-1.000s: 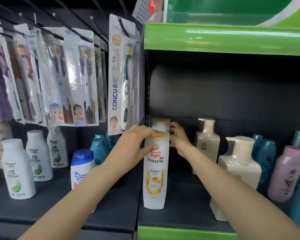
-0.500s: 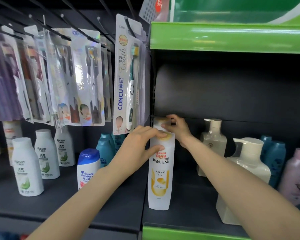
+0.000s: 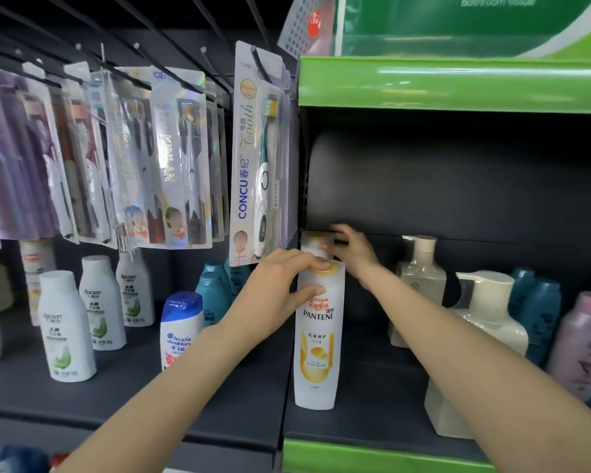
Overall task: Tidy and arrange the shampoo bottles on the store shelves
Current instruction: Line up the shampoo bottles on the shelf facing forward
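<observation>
A white Pantene bottle (image 3: 316, 349) with a gold cap stands upright near the front of the dark shelf (image 3: 365, 418). My left hand (image 3: 280, 285) grips its top, fingers over the cap and thumb on the front. Directly behind it stands a second Pantene bottle (image 3: 313, 241), mostly hidden, only its gold cap and shoulder showing. My right hand (image 3: 350, 249) reaches deep into the shelf and holds that rear bottle's top with curled fingers.
Cream pump bottles (image 3: 420, 278) (image 3: 481, 336), teal bottles (image 3: 534, 302) and a pink bottle (image 3: 584, 343) stand to the right. Left are a head & shoulders bottle (image 3: 180, 326), white Racien bottles (image 3: 65, 326) and hanging toothbrush packs (image 3: 256, 158). A green shelf edge (image 3: 454, 85) is overhead.
The rear Pantene bottle has moved back and sunk behind the front one, with my right hand following it deeper into the shelf. My left hand stays on the front bottle's top.
</observation>
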Tool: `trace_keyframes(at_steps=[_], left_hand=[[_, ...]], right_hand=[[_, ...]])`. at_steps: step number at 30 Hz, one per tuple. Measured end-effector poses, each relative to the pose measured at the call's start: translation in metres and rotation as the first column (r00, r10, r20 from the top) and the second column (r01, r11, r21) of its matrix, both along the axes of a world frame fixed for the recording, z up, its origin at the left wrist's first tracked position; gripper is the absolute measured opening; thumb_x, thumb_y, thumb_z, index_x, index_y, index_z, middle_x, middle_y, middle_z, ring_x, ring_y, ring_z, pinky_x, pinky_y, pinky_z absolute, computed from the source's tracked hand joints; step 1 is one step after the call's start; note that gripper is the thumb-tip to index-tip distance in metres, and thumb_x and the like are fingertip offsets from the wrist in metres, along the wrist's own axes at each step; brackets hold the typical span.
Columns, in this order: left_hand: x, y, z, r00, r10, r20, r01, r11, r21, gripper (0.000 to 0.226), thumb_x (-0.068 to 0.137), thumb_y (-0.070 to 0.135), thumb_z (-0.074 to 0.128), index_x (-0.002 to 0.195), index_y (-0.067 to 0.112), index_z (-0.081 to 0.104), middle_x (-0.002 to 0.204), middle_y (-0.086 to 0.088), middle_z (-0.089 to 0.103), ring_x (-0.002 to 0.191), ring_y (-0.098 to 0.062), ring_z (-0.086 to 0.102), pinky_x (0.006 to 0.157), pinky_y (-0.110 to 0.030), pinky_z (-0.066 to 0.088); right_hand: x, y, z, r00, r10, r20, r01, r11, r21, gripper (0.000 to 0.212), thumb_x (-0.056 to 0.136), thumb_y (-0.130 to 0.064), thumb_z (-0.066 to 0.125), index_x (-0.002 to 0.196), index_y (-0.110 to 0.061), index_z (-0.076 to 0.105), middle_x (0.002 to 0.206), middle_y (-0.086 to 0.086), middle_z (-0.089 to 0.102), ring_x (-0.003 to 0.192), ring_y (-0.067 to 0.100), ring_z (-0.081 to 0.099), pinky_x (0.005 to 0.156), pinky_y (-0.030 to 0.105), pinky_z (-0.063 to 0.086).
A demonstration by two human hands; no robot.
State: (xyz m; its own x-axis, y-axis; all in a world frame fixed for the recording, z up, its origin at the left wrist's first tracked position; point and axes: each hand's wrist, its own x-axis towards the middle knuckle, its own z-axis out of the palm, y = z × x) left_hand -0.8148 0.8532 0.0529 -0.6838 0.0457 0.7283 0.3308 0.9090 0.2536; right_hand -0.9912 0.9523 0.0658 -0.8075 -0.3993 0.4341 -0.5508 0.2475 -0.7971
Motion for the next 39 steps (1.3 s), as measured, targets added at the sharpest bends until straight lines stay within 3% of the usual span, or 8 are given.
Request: trace_keyframes(at_steps=[5,10,15,21,24,29,34,39], left_hand=[[0.004,0.004,0.003,0.999,0.026,0.034,-0.026,1.0,-0.004,0.031,0.083,0.022,0.068,0.113,0.023,0.062,0.11,0.005,0.063,0.103,-0.012,0.051,0.092,-0.03,0.044],[0.009,0.012,0.008,0.991,0.095,0.094,-0.093,0.995,-0.026,0.033,0.086,0.024,0.064,0.118,0.026,0.058,0.119,0.01,0.059,0.111,-0.007,0.048,0.093,-0.019,0.037],[0.024,0.032,0.01,0.99,0.139,-0.004,-0.139,0.988,0.06,0.029,0.086,0.026,0.063,0.115,0.022,0.06,0.116,0.006,0.059,0.111,-0.01,0.05,0.094,-0.019,0.035],[0.077,0.04,-0.015,0.967,0.251,-0.047,-0.226,0.927,0.301,0.015,0.087,0.019,0.062,0.102,0.019,0.065,0.094,0.01,0.063,0.085,-0.002,0.056,0.073,-0.008,0.04],[0.101,0.026,-0.032,0.958,0.284,0.037,-0.268,0.842,0.467,0.009,0.089,0.02,0.06,0.098,0.022,0.063,0.091,0.008,0.065,0.086,-0.007,0.06,0.07,-0.018,0.046],[0.124,-0.019,-0.048,0.906,0.416,0.082,-0.393,0.752,0.528,0.017,0.09,0.018,0.058,0.106,0.013,0.061,0.105,-0.005,0.063,0.084,-0.014,0.057,0.075,-0.02,0.04],[0.131,-0.068,-0.057,0.901,0.423,0.096,-0.415,0.776,0.475,0.035,0.089,0.019,0.06,0.123,0.01,0.053,0.116,-0.004,0.047,0.096,-0.009,0.046,0.084,-0.02,0.036],[0.116,-0.114,-0.067,0.97,0.165,0.179,-0.231,0.856,0.463,0.04,0.089,0.017,0.059,0.128,0.017,0.049,0.124,0.0,0.055,0.105,-0.009,0.053,0.093,-0.026,0.045]], right_hand=[[0.022,0.02,0.005,0.987,-0.008,-0.162,0.024,0.995,0.098,0.039,0.087,-0.019,0.066,0.123,-0.009,0.057,0.127,0.009,0.058,0.117,0.023,0.053,0.093,0.029,0.04],[0.053,0.044,0.016,0.972,-0.031,-0.232,0.051,0.995,0.081,0.027,0.089,-0.017,0.063,0.115,-0.01,0.063,0.11,0.006,0.065,0.09,0.011,0.055,0.075,0.016,0.039],[0.096,0.076,0.027,0.946,-0.04,-0.322,0.042,0.999,0.0,0.014,0.09,-0.011,0.059,0.101,-0.01,0.068,0.09,0.0,0.064,0.072,0.002,0.05,0.06,0.0,0.037],[0.153,0.084,0.011,0.963,0.119,-0.242,-0.115,0.993,0.032,0.015,0.092,-0.011,0.056,0.103,-0.015,0.066,0.096,-0.004,0.062,0.082,0.002,0.054,0.063,0.006,0.038],[0.176,0.072,-0.004,0.96,0.211,-0.186,-0.204,0.977,0.055,0.017,0.092,-0.01,0.055,0.105,-0.013,0.066,0.089,-0.007,0.058,0.076,0.0,0.053,0.063,0.007,0.042],[0.198,0.029,-0.03,0.954,0.283,-0.095,-0.273,0.956,0.107,0.018,0.091,-0.008,0.055,0.107,-0.009,0.063,0.083,-0.005,0.057,0.086,0.017,0.058,0.085,0.04,0.053],[0.208,-0.025,-0.048,0.965,0.253,-0.068,-0.235,0.951,0.201,0.037,0.091,-0.015,0.058,0.127,-0.011,0.051,0.115,0.007,0.06,0.093,0.013,0.054,0.08,0.02,0.04],[0.21,-0.076,-0.067,0.989,0.144,0.039,-0.149,0.977,0.155,0.052,0.093,-0.021,0.058,0.141,-0.015,0.037,0.131,0.005,0.052,0.116,0.017,0.053,0.089,0.022,0.04]])
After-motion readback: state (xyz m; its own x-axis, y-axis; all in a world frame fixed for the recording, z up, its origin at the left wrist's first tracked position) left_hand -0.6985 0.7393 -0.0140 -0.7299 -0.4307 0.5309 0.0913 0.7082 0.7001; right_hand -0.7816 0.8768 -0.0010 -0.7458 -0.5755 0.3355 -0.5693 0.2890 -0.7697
